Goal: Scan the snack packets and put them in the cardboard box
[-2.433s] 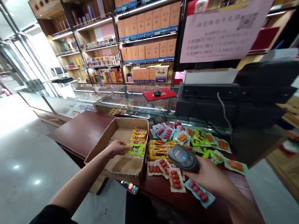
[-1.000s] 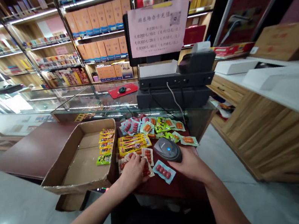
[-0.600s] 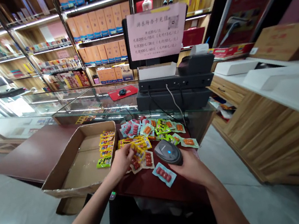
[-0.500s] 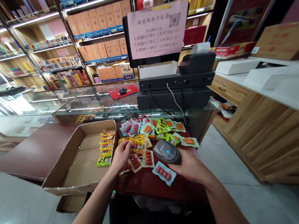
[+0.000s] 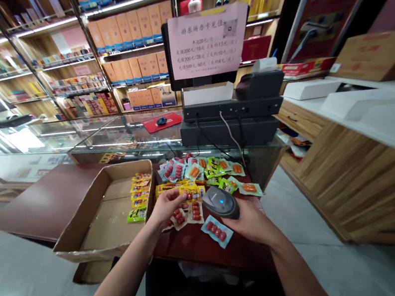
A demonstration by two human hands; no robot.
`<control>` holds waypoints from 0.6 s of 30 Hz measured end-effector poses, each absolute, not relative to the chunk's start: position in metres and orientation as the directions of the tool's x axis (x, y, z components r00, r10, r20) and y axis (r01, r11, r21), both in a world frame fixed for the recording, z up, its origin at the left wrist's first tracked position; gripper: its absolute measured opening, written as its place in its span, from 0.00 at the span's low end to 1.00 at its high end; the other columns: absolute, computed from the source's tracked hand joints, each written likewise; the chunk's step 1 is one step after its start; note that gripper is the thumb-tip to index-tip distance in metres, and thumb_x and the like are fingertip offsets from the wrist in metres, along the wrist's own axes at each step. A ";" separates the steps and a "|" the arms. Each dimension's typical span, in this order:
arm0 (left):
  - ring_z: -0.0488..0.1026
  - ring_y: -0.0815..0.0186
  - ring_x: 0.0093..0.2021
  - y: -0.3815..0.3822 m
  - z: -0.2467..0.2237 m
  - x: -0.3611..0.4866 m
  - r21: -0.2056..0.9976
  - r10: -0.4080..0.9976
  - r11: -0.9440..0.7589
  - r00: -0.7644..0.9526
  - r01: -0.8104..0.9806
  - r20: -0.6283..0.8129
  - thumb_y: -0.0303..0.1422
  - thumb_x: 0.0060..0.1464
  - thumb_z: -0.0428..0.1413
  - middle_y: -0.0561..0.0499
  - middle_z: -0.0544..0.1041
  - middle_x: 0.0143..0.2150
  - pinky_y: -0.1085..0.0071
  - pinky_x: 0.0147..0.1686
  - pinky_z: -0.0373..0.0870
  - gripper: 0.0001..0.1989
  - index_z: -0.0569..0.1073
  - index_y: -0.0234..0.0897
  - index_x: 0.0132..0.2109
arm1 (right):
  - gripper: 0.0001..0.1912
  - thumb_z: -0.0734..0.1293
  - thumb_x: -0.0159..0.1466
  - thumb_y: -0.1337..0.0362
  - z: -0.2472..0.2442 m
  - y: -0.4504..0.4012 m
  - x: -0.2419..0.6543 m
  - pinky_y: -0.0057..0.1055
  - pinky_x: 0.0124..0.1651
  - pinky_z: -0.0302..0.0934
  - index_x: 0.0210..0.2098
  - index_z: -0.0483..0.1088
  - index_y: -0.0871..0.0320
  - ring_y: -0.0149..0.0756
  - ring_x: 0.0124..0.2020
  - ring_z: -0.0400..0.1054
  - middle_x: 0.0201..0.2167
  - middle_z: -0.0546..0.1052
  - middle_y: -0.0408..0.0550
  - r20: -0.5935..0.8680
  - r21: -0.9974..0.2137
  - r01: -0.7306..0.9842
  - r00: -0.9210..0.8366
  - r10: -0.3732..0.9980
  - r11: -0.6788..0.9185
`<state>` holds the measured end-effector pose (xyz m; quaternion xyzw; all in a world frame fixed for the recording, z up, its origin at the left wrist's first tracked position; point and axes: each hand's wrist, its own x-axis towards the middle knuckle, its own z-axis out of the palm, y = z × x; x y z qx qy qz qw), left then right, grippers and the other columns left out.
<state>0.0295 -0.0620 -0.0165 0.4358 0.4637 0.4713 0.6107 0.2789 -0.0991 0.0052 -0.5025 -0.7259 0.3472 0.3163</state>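
My left hand pinches a yellow snack packet by its left end, above the other packets on the dark red table. In my right hand is a dark grey barcode scanner with a blue light, its head close to the yellow packet's right end. Below the scanner lies a light-blue packet of red sausages. Clear packets of red sausages lie under my left hand. Behind are pink packets, green packets and packets of orange sausages.
An open cardboard box at the left holds a column of yellow packets and one green packet. Beyond the table stand a glass counter and a monitor with a pink paper sign. A wooden cabinet is at the right.
My left hand has lifted a yellow packet from the pile and brought it slightly right, toward the scanner. My right hand and the scanner stay nearly in place.
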 end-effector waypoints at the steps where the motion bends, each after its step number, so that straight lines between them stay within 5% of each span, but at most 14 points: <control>1: 0.75 0.66 0.36 -0.062 -0.017 0.029 0.971 0.980 0.173 0.125 -0.164 -0.153 0.43 0.40 0.69 0.48 0.79 0.36 0.69 0.39 0.75 0.20 0.78 0.32 0.36 | 0.18 0.69 0.55 0.67 0.005 -0.099 0.279 0.39 0.49 0.68 0.45 0.75 0.58 0.45 0.45 0.76 0.41 0.82 0.50 0.112 -0.820 0.512 -0.295 0.949 0.256; 18: 0.75 0.65 0.35 -0.063 -0.007 0.032 0.976 0.985 0.155 0.095 -0.152 -0.141 0.45 0.38 0.69 0.50 0.78 0.32 0.65 0.40 0.76 0.21 0.77 0.31 0.33 | 0.19 0.70 0.54 0.64 0.009 -0.095 0.279 0.40 0.49 0.69 0.46 0.75 0.57 0.47 0.46 0.75 0.42 0.81 0.50 0.116 -0.829 0.494 -0.303 0.946 0.260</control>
